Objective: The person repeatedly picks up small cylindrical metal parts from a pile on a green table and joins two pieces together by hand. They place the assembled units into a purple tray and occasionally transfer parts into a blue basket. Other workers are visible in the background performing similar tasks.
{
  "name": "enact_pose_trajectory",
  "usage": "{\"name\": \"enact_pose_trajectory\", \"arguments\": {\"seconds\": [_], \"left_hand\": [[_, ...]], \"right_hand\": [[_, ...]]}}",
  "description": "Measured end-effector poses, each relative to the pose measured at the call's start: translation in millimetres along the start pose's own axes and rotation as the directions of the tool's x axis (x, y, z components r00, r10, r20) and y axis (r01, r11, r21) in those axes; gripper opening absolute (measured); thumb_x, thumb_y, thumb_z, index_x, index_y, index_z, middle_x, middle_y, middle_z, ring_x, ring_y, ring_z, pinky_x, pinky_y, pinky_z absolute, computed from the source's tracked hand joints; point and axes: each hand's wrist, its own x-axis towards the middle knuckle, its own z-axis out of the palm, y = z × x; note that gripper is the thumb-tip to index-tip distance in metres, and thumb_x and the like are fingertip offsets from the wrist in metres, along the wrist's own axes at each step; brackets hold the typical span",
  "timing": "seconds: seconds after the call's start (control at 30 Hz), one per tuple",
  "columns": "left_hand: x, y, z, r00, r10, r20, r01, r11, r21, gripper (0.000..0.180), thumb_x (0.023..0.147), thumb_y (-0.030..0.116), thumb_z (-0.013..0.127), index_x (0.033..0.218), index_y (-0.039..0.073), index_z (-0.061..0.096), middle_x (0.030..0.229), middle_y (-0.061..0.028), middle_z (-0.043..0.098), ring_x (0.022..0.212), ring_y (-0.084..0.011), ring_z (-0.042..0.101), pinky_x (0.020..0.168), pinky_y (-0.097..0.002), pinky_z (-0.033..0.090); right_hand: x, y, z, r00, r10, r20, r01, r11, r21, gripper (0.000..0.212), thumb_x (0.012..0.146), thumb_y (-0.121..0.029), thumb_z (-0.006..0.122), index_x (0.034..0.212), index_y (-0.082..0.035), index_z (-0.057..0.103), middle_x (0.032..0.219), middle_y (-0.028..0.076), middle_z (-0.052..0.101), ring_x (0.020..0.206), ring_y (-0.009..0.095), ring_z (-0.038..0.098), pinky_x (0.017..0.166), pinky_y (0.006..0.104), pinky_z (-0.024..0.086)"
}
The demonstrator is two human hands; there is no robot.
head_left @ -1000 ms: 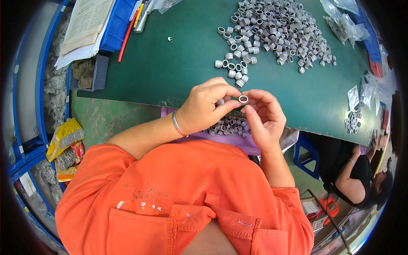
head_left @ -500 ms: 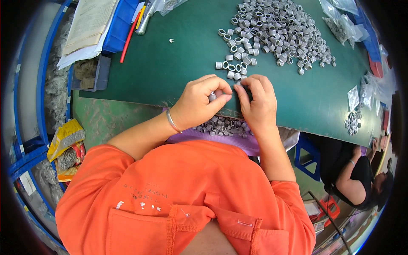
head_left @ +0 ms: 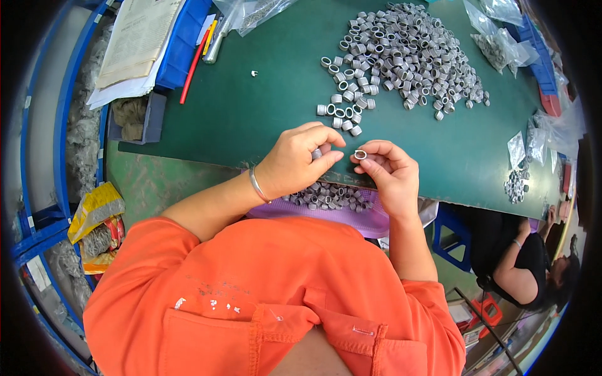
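My left hand [head_left: 298, 158] is curled over the table's near edge, with a grey metal ring [head_left: 316, 153] held between its thumb and fingers. Just to its right, my right hand [head_left: 395, 175] pinches another short oval metal ring [head_left: 360, 154] by thumb and fingertips, its opening facing up. The two hands are apart. Beyond them, a big pile of the same grey rings [head_left: 411, 59] spreads over the green table [head_left: 251, 113], with a few loose ones straggling toward my hands. Below the edge, a purple container [head_left: 357, 219] holds more rings [head_left: 329, 195], partly hidden by my left hand.
At the left stand a blue bin [head_left: 182, 47], papers [head_left: 138, 41], a red pen [head_left: 194, 66] and a grey box with cloth [head_left: 152, 119]. Plastic bags [head_left: 501, 47] and small dark parts [head_left: 516, 185] lie at the right. Another person [head_left: 517, 263] sits at far right.
My right hand has drawn back from the loose rings, toward me and slightly right, bringing a ring into view at its fingertips. My left hand has stayed nearly in place, its ring still held.
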Motion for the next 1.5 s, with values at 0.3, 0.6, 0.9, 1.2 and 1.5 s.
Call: {"name": "enact_pose_trajectory", "arguments": {"seconds": [0.3,0.6,0.9,1.2,1.5], "left_hand": [[-2.9,3.5,0.5,0.995,0.012,0.1,-0.004,0.997,-0.081,0.012,0.072,0.006,0.069,0.082,0.003,0.063,0.069,-0.0036,0.055,0.058,-0.0108,0.051,0.051,-0.0227,0.04],[1.3,-6.2,-12.5,0.983,0.04,0.178,-0.057,0.994,0.091,0.011,0.072,0.007,0.068,0.08,0.003,0.062,0.07,-0.0066,0.055,0.058,-0.0159,0.054,0.054,-0.027,0.044],[18.5,-22.9,2.7,0.99,0.137,-0.046,-0.115,0.941,0.319,0.017,0.072,0.005,0.066,0.086,0.002,0.058,0.071,-0.0099,0.052,0.06,-0.0226,0.053,0.055,-0.0312,0.044],[13.5,-15.0,-3.0,0.995,0.102,-0.021,-0.093,0.958,0.271,0.019,0.072,0.002,0.066,0.09,0.003,0.059,0.069,-0.0095,0.051,0.059,-0.023,0.052,0.054,-0.0314,0.043],[7.1,-21.3,-7.9,0.993,0.118,-0.009,-0.112,0.956,0.27,0.021,0.074,-0.001,0.062,0.094,0.003,0.061,0.077,-0.0102,0.055,0.064,-0.0227,0.056,0.059,-0.0303,0.046]], "right_hand": [[-6.2,-6.3,-0.9,0.99,0.06,0.131,-0.098,0.949,0.301,0.015,0.079,0.01,0.056,0.094,0.007,0.057,0.089,0.012,0.063,0.082,0.018,0.062,0.071,0.0262,0.053],[11.7,-1.7,12.3,0.862,-0.496,0.103,0.447,0.65,-0.615,0.016,0.072,0.007,0.06,0.086,0.0,0.059,0.086,0.013,0.057,0.074,0.028,0.057,0.068,0.0326,0.046],[14.2,-1.5,3.7,0.997,0.055,0.058,-0.062,0.989,0.132,0.02,0.079,0.009,0.058,0.099,0.005,0.053,0.096,0.012,0.062,0.083,0.013,0.06,0.073,0.0241,0.051],[7.5,-0.1,-2.2,0.981,0.095,0.167,-0.155,0.905,0.397,0.019,0.079,0.009,0.057,0.098,0.006,0.054,0.097,0.015,0.061,0.088,0.018,0.061,0.075,0.0276,0.053],[2.5,-9.7,0.8,0.908,-0.216,0.359,0.294,0.939,-0.176,0.022,0.069,0.015,0.051,0.08,0.0,0.063,0.092,0.009,0.059,0.077,0.016,0.057,0.066,0.0248,0.046]]}}
